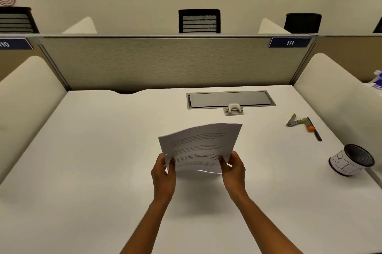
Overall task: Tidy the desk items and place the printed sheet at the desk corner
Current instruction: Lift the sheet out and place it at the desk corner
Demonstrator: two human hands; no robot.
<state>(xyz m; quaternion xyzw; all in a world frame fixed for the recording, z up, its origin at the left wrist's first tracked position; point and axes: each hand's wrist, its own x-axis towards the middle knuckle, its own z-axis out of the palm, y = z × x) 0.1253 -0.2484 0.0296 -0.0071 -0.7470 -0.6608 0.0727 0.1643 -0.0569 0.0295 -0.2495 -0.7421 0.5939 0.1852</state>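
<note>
White printed sheet (199, 146) lifted off desk (82, 150), bowed; left hand (163, 173) and right hand (233, 168) pinch its near corners. Keep it flat, lower squarely into a corner.

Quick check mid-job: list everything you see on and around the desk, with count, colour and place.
sheet: 1, white with printed text, held above desk centre
desk: 1, white, fills foreground
cable tray: 1, grey, closed, set into desk at the back
stapler: 1, silver and green, right side of desk
pen: 1, dark with orange part, beside stapler
pen cup: 1, black mesh with white wrap, tipped on its side, right edge
partition: 1, grey-beige, behind desk
label 111: 1, blue, partition top right
chairs: 3, black, beyond partition
left hand: grips sheet's lower left
right hand: grips sheet's lower right
</note>
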